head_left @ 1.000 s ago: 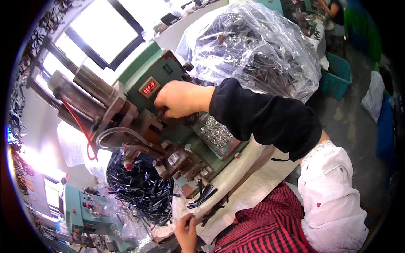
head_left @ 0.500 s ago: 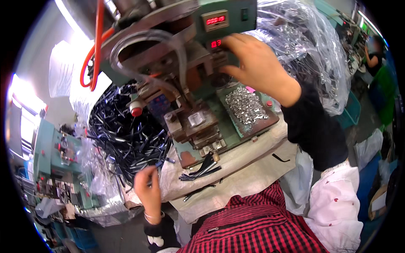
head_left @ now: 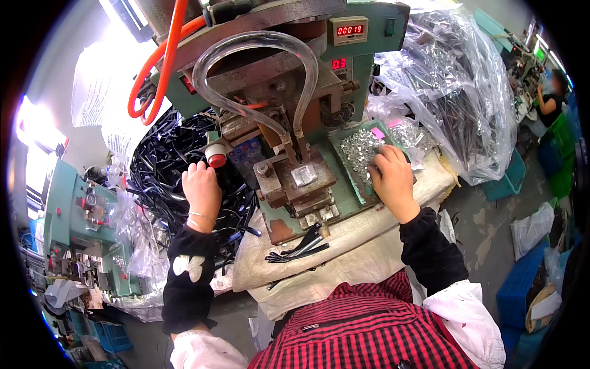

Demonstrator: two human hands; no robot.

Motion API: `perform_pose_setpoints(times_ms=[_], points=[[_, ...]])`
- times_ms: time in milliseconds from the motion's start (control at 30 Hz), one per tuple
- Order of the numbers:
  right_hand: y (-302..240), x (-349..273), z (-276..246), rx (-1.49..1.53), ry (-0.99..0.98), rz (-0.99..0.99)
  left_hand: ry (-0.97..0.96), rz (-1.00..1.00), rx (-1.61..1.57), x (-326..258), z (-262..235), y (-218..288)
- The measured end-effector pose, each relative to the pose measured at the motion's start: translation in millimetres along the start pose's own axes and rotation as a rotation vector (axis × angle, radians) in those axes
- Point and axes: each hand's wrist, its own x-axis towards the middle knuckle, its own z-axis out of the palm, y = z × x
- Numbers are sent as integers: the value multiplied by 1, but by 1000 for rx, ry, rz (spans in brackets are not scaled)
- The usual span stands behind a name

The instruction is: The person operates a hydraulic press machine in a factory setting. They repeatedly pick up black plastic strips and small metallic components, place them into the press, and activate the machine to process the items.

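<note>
My left hand [head_left: 201, 194] is raised over a heap of black strips [head_left: 169, 160], its fingers apart and the tips just below a red push button [head_left: 216, 157]. At the right, my right hand [head_left: 394, 183] bends its fingers over the edge of a green tray [head_left: 345, 161] of small silvery metal pieces [head_left: 361, 147]. Whatever lies under those fingers is hidden. Between the hands stands a green bench press [head_left: 279, 89], with a shiny metal block [head_left: 303, 176] on its worktable. A small bundle of black strips [head_left: 301, 251] lies in front of the press.
A clear hose [head_left: 258, 38] and orange air tubes [head_left: 161, 67] loop around the press. Clear plastic bags [head_left: 452, 86] fill the far right. Pale sacking [head_left: 344, 237] covers the front edge. Another green machine [head_left: 67, 197] stands left; a person [head_left: 552, 98] sits far right.
My right hand has come down from the press's control panel to the tray. My left hand has moved up and away from the front edge toward the red button. The view has shifted.
</note>
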Motion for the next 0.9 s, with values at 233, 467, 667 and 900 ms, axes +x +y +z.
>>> perform_pose_setpoints(times_ms=[233, 467, 667, 900], points=[[-11, 6, -9, -43, -21, 90, 151, -289, -621, -16, -73, -17], [-1, -4, 4, -66, 31, 72, 253, -768, -1738, -83, -122, 38], [-6, 3, -11, 73, 130, 132, 224, -671, -1870, -91, -164, 68], [6, -17, -8, 983, 348, 773, 483, 29, -1370, -79, -188, 107]])
